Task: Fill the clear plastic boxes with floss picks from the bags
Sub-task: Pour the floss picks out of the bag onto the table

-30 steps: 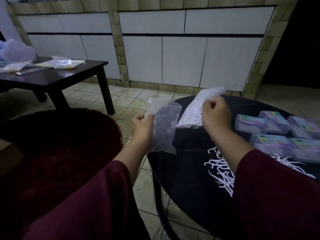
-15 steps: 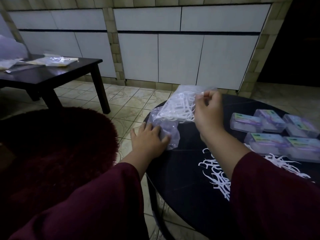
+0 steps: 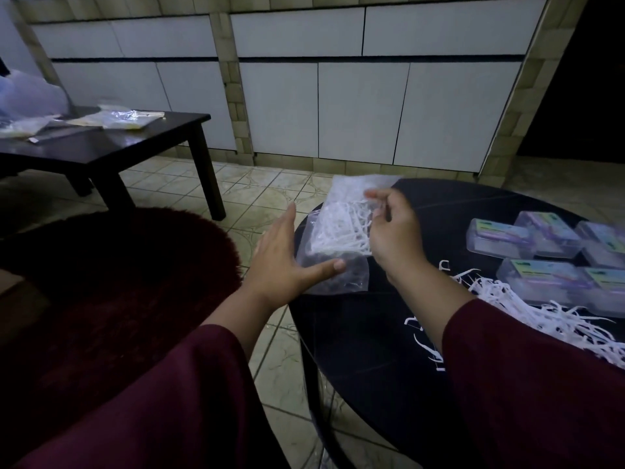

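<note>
Left hand [image 3: 282,262]: fingers straight and spread, thumb resting on the empty bag [image 3: 341,279].
Right hand [image 3: 394,231]: fingers pinching the bag of floss picks [image 3: 341,225].
Boxes [image 3: 548,252]: on the surface [image 3: 389,333], right side.

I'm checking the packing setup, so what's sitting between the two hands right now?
In the head view, the bag of floss picks lies between them: the right hand pinches its upper edge, and the open left hand touches an empty clear bag beneath it.

Labels on the clear plastic boxes [image 3: 500,237] too blurred to read
</note>
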